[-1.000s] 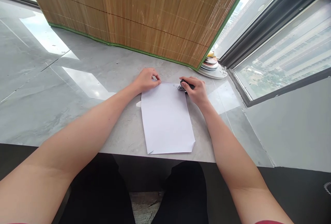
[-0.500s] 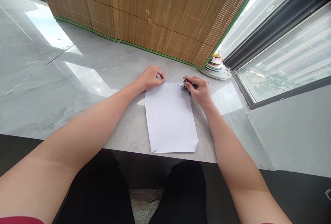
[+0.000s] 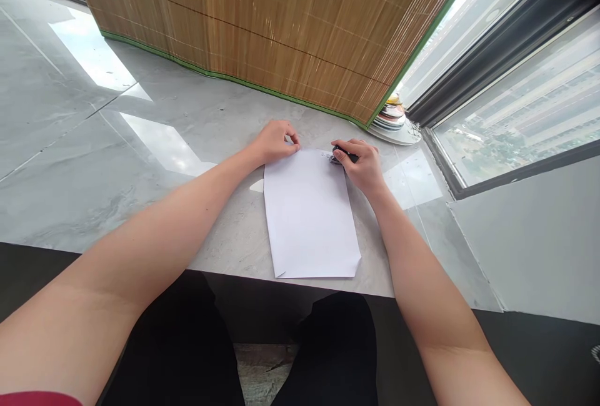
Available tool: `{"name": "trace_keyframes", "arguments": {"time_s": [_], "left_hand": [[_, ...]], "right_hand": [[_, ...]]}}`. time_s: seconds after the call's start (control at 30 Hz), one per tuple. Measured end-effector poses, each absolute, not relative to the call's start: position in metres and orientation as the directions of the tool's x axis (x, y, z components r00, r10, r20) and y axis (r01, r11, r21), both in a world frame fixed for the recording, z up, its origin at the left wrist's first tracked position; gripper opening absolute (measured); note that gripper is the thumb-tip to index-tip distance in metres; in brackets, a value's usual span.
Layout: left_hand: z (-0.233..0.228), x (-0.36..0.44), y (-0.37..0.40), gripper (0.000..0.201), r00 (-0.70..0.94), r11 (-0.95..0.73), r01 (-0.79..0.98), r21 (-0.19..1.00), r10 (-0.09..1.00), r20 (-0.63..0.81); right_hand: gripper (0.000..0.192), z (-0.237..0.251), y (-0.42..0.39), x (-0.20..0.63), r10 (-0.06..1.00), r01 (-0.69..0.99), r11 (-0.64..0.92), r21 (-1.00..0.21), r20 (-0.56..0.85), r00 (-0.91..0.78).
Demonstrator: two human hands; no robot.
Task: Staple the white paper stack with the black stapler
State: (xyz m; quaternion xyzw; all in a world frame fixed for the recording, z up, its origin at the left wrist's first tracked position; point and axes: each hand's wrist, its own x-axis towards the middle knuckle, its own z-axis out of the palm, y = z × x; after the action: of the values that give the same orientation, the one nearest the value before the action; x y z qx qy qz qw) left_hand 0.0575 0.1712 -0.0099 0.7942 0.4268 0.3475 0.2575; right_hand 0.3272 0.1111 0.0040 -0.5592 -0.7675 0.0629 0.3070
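A white sheet of paper (image 3: 310, 215) lies on the grey marble counter (image 3: 140, 162), its near edge close to the counter's front edge. My left hand (image 3: 276, 140) rests at the sheet's far left corner, fingertips curled on the paper's edge. My right hand (image 3: 359, 159) sits at the far right corner, closed around a small black object (image 3: 344, 156) with a silvery tip that touches the paper's top edge.
A bamboo blind with green trim (image 3: 281, 25) hangs over the back of the counter. A stack of small plates (image 3: 394, 120) stands by the window frame (image 3: 469, 75) at the right. My dark-trousered legs are under the counter.
The view shifted slightly between the earliest frame and now. Both hands have stayed at the paper's top corners; the right keeps hold of the black object.
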Motion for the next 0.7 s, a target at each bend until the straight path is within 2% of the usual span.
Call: {"name": "trace_keyframes", "arguments": {"time_s": [0.1, 0.27, 0.47, 0.6, 0.7], "left_hand": [[-0.011, 0.058, 0.172, 0.011, 0.398, -0.508, 0.498, 0.703, 0.854, 0.335], [-0.012, 0.057, 0.174, 0.012, 0.4, -0.512, 0.498, 0.7, 0.852, 0.339], [-0.013, 0.056, 0.176, 0.015, 0.397, -0.509, 0.496, 0.703, 0.854, 0.338], [-0.015, 0.056, 0.177, 0.015, 0.401, -0.511, 0.498, 0.701, 0.852, 0.336], [-0.016, 0.055, 0.177, 0.014, 0.413, -0.517, 0.493, 0.7, 0.847, 0.335]], "right_hand": [[0.033, 0.004, 0.111, 0.325, 0.903, 0.85, 0.344, -0.399, 0.39, -0.182], [0.03, 0.003, 0.11, 0.319, 0.915, 0.922, 0.288, -0.26, 0.36, -0.184], [0.026, 0.002, 0.108, 0.315, 0.895, 0.935, 0.34, -0.104, 0.342, -0.287], [0.03, 0.0, 0.113, 0.324, 0.871, 0.911, 0.377, -0.168, 0.398, -0.287], [0.037, -0.001, 0.121, 0.338, 0.845, 0.896, 0.368, -0.25, 0.493, -0.209]]}}
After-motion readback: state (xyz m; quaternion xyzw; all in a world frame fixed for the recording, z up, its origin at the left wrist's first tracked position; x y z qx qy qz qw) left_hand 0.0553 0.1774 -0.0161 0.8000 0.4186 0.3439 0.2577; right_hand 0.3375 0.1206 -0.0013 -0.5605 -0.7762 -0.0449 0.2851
